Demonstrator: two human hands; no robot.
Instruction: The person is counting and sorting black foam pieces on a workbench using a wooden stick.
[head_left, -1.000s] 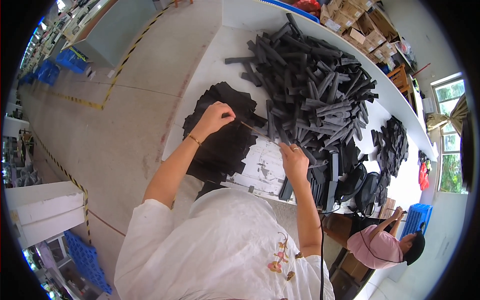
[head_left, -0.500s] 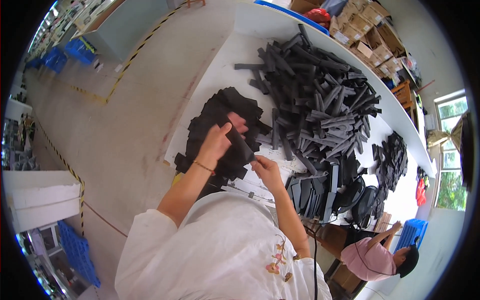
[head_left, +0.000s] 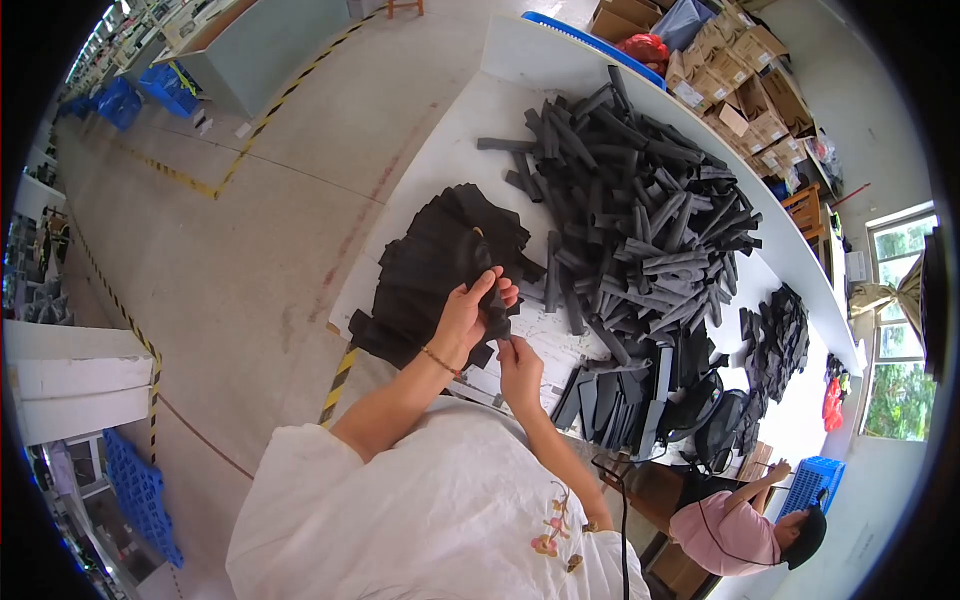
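Note:
My left hand (head_left: 473, 312) is closed round a narrow black fabric piece (head_left: 495, 322), thumb and fingers wrapped about its middle. At the piece's near end, my right hand (head_left: 521, 372) pinches the fabric between thumb and fingertips. A small tan tip (head_left: 478, 232) shows beyond the far end of the piece; what it is I cannot make out. Beneath and beyond my hands lies a spread pile of flat black fabric strips (head_left: 425, 265). To its right rises a large heap of dark, tube-like fabric pieces (head_left: 650, 215).
The white table (head_left: 455, 140) has a raised white back panel (head_left: 800, 230). At its right lie black bags (head_left: 715, 430) and another dark fabric pile (head_left: 775, 340). A person in pink (head_left: 728, 535) sits at the lower right. Cardboard boxes (head_left: 745, 60) are stacked behind the panel.
Both hands have come nearer to my body with the black fabric piece. My left hand now wraps round its middle, where its thumb was pressing near the far end.

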